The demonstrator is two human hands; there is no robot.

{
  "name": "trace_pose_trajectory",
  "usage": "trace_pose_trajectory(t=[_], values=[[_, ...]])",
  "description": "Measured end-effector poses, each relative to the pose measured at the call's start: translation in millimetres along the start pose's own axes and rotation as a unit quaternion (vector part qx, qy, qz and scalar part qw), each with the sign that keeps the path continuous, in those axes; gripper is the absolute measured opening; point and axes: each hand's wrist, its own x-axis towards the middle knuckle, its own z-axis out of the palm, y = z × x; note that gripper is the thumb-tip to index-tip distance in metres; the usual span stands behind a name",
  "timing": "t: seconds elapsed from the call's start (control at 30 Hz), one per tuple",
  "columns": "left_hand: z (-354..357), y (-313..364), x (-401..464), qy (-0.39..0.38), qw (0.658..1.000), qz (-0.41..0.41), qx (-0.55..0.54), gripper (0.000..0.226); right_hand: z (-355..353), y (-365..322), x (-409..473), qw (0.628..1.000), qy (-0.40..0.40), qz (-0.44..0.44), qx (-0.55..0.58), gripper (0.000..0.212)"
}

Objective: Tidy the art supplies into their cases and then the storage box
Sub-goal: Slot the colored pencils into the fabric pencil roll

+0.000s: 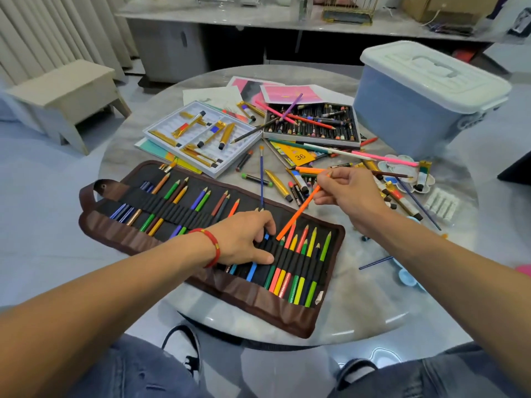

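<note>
two hands work over a brown roll-up pencil case (161, 248) spread flat across the near side of the round bench (359, 297). the left hand (244, 239) lies on the case's black elastic band, fingers bent down against the loops and thumb stretched along the band toward a blue pencil; it wears a red cord bracelet (214, 247) at the wrist. whether it is pulling a loop open or only pressing, i cannot tell. the right hand (349, 191) pinches the upper end of an orange pencil (300, 211) between thumb and fingertips, the pencil slanting down to the left with its lower end at the band, just beside the left hand's fingers and next to the row of pencils already slotted in at the case's right end. more pencils sit in loops along the left and middle of the case.

beyond the case, a white paint tray (201, 136) holds several gold paint tubes lying loose. to its right an open box of oil pastels (311, 124) has pencils strewn across it. loose pencils, brushes and tubes litter the bench between the box and the right hand, with a white flower-shaped palette (402, 170) further right. the blue storage box (425, 101), white lid on, stands at the far right edge of the bench.
</note>
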Motion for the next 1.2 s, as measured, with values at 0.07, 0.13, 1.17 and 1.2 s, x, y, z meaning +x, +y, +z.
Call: trace_pose_trajectory(t=[0.07, 0.13, 1.17, 1.2], values=[[-0.9, -0.2, -0.2, 0.002, 1.000, 0.003, -0.009, 0.048, 4.5, 0.1, 2.4, 1.000, -0.012, 0.012, -0.019, 0.017], [1.0, -1.0, -0.7, 0.010, 1.000, 0.004, -0.017, 0.049, 8.7, -0.9, 4.3, 0.999, -0.021, 0.026, -0.034, 0.016], [22.1, -18.0, -27.0, 0.091, 0.992, 0.072, -0.051, 0.052, 42.3, -12.8, -10.4, 0.981, -0.033, 0.019, -0.193, 0.022], [21.8, -18.6, -29.1, 0.091, 0.992, 0.073, -0.053, 0.051, 43.0, -10.5, -12.2, 0.977, -0.032, 0.018, -0.212, 0.022]])
